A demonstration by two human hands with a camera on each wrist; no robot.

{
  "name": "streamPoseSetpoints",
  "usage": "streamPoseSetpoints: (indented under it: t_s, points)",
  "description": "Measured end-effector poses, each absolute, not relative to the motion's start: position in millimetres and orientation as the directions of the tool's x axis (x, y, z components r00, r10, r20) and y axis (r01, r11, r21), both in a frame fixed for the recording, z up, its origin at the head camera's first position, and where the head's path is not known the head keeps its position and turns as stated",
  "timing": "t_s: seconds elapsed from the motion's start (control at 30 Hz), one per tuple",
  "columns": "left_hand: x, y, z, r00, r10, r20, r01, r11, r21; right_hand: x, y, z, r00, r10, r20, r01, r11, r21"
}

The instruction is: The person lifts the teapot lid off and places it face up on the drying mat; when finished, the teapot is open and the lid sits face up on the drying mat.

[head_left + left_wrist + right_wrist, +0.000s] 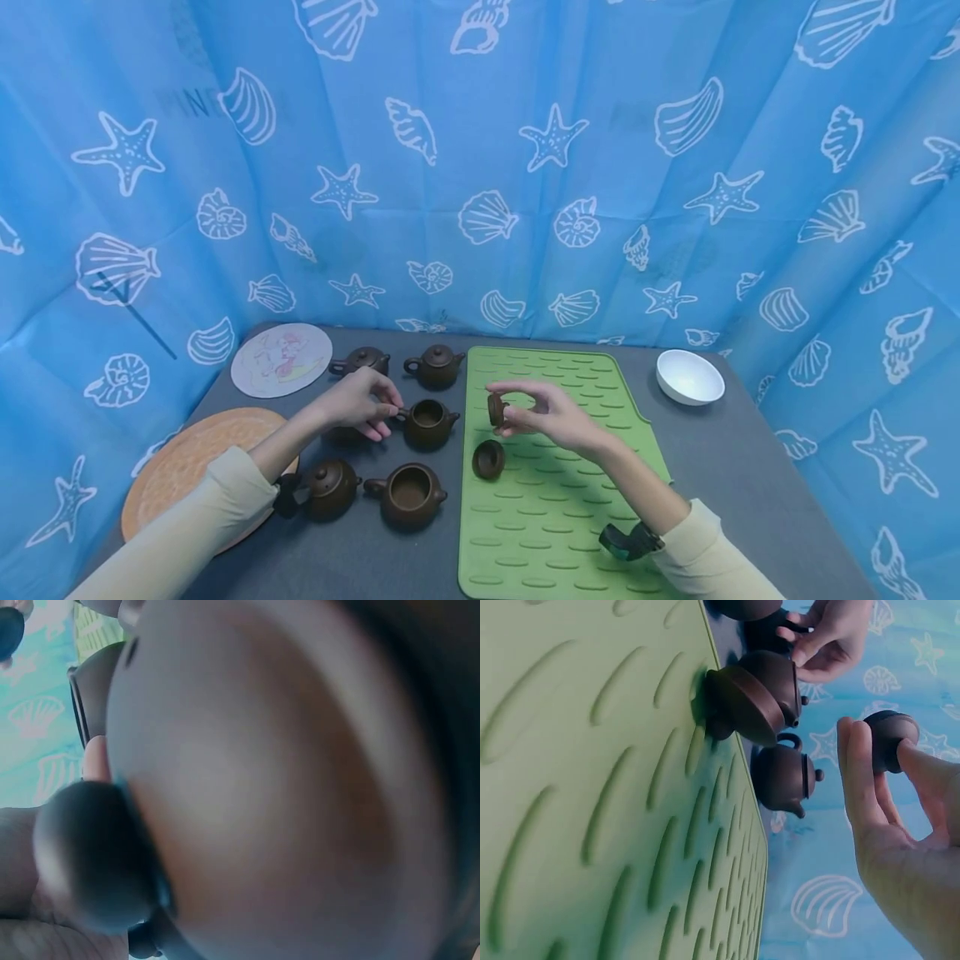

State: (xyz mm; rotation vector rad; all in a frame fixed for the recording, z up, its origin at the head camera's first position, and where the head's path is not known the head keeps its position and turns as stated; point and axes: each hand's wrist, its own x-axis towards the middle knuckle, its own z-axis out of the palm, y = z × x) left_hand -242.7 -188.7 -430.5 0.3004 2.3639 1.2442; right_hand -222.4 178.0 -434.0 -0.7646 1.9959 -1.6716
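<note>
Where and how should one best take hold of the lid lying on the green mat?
Pinch the lid by opposite edges of its rim, probably from above: it lies tilted, hollow side up on the green mat, with its knob underneath.

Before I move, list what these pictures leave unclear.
Head view: a dark pot, mostly covered by the left hand.
Head view: part of the orange board, behind the left sleeve.
Left wrist view: the close teapot, blurred and cut off by the frame.
Head view: the drawing on the pale disc, too small.
</note>
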Motion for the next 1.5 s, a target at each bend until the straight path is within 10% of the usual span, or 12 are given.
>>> streamPoseSetpoints:
  t_s: [1.5]
  points:
    - [-243.0,-188.4,-428.8,-0.876,0.395,-0.275,0.012,0.589,0.808,-181.7,220.6,-477.7,-0.769,-0.638,-0.051,-0.278,0.404,-0.871]
